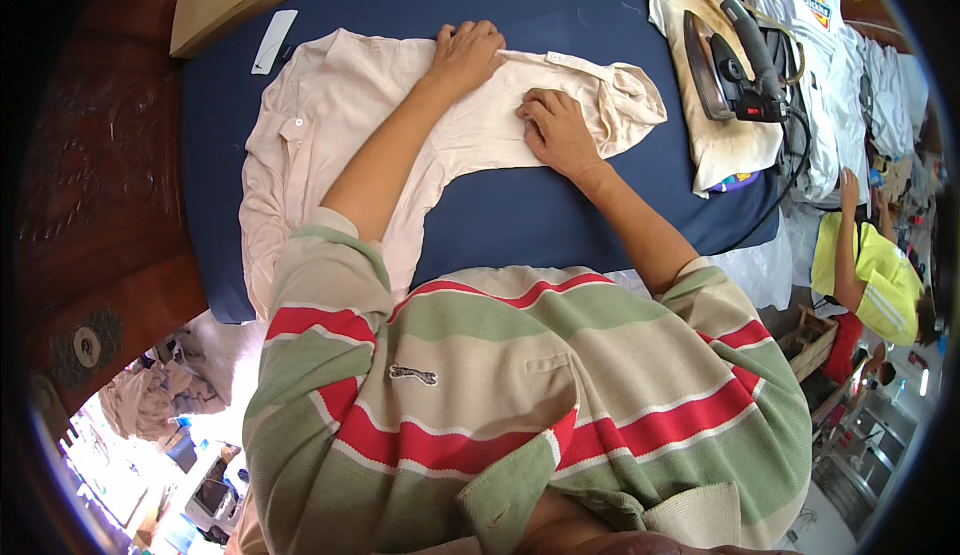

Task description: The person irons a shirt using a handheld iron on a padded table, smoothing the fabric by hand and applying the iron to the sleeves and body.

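Beige shirt (pixel 345 95) spread on blue surface (pixel 560 215). Left hand (pixel 468 55) at sleeve's (pixel 490 125) far edge; right hand (pixel 560 133) nearer cuff, fingers curled. Cannot tell if either pinches cloth. Iron (pixel 735 65) right.

the worn collared shirt (pixel 490 370) is striped green, beige, red and white.

Hands: two, left hand (pixel 465 58) and right hand (pixel 562 130). Pale garment (pixel 330 120): one, under both hands. Desk (pixel 560 210): one, beneath both hands. Iron (pixel 732 73): one, right of right hand. Stained cream pad (pixel 725 150): one, also right of that hand. Cardboard box (pixel 225 0): one, well left of left hand. White card (pixel 272 42): one, left of left hand, nearer. White garments (pixel 830 65): several, far right of right hand, overlapping, exact count unclear.
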`<state>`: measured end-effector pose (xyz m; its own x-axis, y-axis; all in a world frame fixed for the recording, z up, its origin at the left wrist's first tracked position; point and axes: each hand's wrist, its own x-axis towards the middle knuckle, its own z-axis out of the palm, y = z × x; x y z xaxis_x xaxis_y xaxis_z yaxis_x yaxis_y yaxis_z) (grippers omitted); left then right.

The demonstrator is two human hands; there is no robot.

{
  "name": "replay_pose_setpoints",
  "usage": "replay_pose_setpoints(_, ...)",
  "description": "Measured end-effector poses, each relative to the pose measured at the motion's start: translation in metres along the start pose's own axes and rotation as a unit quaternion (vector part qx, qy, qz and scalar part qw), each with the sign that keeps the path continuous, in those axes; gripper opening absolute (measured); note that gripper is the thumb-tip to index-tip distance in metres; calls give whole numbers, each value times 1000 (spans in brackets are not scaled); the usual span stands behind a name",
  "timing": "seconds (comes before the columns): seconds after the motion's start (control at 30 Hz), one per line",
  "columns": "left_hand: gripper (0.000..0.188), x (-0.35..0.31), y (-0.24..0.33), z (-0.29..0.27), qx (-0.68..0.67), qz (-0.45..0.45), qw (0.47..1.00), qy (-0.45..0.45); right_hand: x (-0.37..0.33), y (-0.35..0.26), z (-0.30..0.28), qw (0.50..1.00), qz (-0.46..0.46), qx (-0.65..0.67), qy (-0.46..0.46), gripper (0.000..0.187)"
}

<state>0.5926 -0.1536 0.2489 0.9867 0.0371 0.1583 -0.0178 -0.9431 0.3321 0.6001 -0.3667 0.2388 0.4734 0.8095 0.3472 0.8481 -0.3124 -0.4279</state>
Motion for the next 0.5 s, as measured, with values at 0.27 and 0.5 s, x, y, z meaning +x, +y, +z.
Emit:
replay_pose_setpoints(0.27, 23, 10, -20, 21, 15, 37, 998, 39, 4, 1, 8, 989, 29, -136, -54, 47)
replay_pose_setpoints(0.5, 33, -12, -67, -29, -1, 62, 998, 4, 5, 25, -7, 979, 112, -152, -75, 62)
